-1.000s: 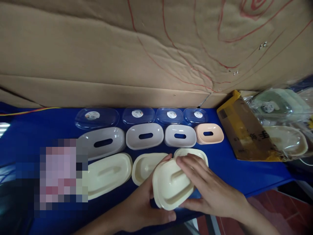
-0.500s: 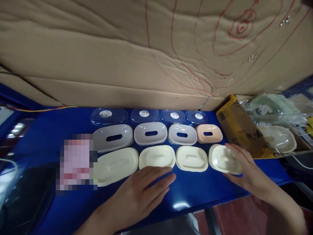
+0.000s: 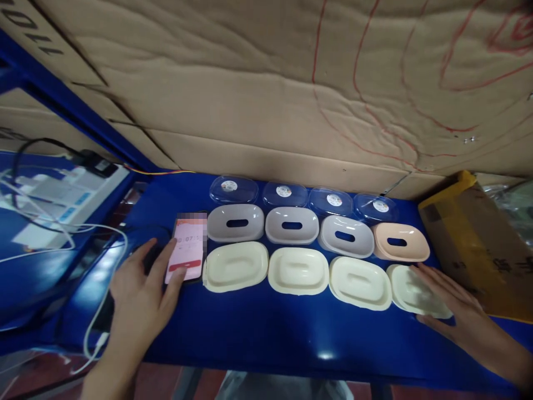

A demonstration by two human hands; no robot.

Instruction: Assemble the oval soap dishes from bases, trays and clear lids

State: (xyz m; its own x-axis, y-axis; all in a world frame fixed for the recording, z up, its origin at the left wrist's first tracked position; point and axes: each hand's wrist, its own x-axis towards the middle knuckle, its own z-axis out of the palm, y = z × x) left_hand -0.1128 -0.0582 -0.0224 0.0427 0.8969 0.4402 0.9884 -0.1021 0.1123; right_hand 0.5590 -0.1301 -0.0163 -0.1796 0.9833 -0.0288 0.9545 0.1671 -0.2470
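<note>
My left hand (image 3: 144, 294) is open, its fingers spread over a phone (image 3: 189, 253) that lies on the blue table. The thumb is at the red bar on the lit pink screen. On the right, my right hand (image 3: 456, 308) rests over the last cream oval dish (image 3: 410, 289), fingers stretched out across it and the thumb apart at its near edge. Part of that dish is hidden under the fingers. Beside it, three more cream oval dishes (image 3: 360, 281) complete the front row.
Behind are grey slotted oval trays (image 3: 291, 236) and a peach one (image 3: 402, 253). Clear lids (image 3: 285, 193) with round stickers line the back. A cardboard box (image 3: 478, 244) stands at right. A power strip (image 3: 75, 208) and white cables (image 3: 100, 289) are left.
My view has swung left. My left hand has moved from in front of the cream dishes to the phone. My right hand stays at the last cream dish.
</note>
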